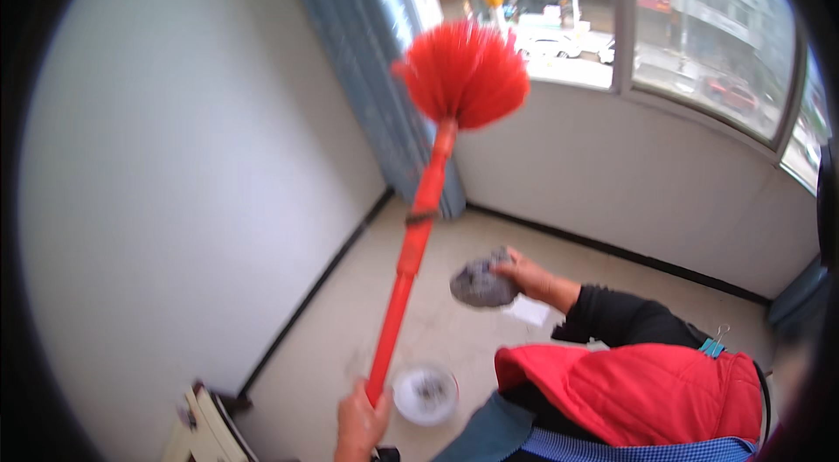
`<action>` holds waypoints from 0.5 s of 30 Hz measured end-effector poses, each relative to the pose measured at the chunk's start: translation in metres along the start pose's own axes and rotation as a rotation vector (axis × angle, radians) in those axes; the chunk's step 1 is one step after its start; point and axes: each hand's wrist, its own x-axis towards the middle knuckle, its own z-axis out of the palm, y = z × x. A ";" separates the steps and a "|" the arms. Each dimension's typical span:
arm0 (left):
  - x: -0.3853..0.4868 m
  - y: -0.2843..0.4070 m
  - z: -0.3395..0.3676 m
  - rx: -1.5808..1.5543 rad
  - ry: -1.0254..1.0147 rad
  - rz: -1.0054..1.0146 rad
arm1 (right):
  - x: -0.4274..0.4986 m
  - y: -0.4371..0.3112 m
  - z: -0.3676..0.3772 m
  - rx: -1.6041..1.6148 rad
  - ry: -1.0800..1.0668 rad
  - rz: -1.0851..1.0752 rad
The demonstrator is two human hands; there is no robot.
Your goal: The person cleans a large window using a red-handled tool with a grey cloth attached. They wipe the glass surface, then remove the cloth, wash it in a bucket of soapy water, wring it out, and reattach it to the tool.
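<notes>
My left hand [364, 422] grips the lower end of the red pole of a long-handled duster [406, 245]. The duster slants up and away, and its round head of red bristles [465, 75] stands in front of the blue curtain and the window. A dark band circles the pole about halfway up. In my right hand [532, 275] is a bunched grey cloth [482, 282], held above the floor to the right of the pole. Just right of my left hand, a white basin [425, 413] sits on the floor with dark bits inside, too blurred to name.
A blue curtain [354, 55] hangs in the corner, beside a window frame [623, 16] facing a street. Pale walls [164, 134] with black skirting [321, 288] bound the floor. White paper [529, 311] lies below my right hand. Cream-coloured furniture [203, 426] stands at lower left.
</notes>
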 end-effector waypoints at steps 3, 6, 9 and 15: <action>0.014 0.026 0.042 -0.240 -0.067 0.139 | -0.018 -0.011 -0.040 -0.092 0.062 -0.038; 0.031 0.029 0.099 -0.382 -0.197 0.179 | -0.037 -0.024 -0.077 -0.172 0.129 0.029; 0.059 0.023 0.157 -0.448 -0.253 0.272 | -0.055 -0.039 -0.091 -0.125 0.268 0.069; 0.092 0.003 0.216 -0.604 -0.909 -0.033 | -0.095 -0.069 -0.098 -0.363 0.345 -0.089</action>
